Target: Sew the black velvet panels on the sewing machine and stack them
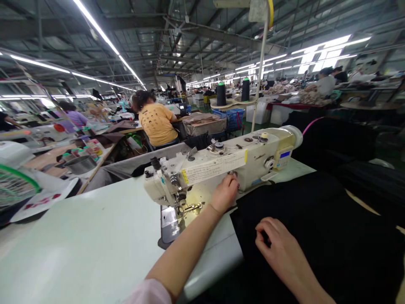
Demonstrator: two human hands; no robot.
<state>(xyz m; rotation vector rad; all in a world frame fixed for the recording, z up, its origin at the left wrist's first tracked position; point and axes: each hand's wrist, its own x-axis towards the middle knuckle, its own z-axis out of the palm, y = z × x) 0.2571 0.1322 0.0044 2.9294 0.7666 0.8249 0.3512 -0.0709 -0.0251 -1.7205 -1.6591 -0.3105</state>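
A cream sewing machine (pixel 218 164) stands on the pale green table (pixel 95 236), its needle end on the left and a small blue display on the right. My left hand (pixel 225 192) reaches across to the machine's body under the arm, fingers closed at a small dark part there; what they grip is too small to make out. Black fabric (pixel 316 211) covers the right side of the table. Over this fabric is my right hand (pixel 278 245), its fingers curled with thumb and forefinger close together; anything between them cannot be made out.
Two dark thread cones (pixel 221 95) stand behind the machine beside an upright pole (pixel 260 67). A person in a yellow shirt (pixel 158 122) sits beyond the table. At the left edge is a fan (pixel 15 188), near a metal bowl (pixel 80 164).
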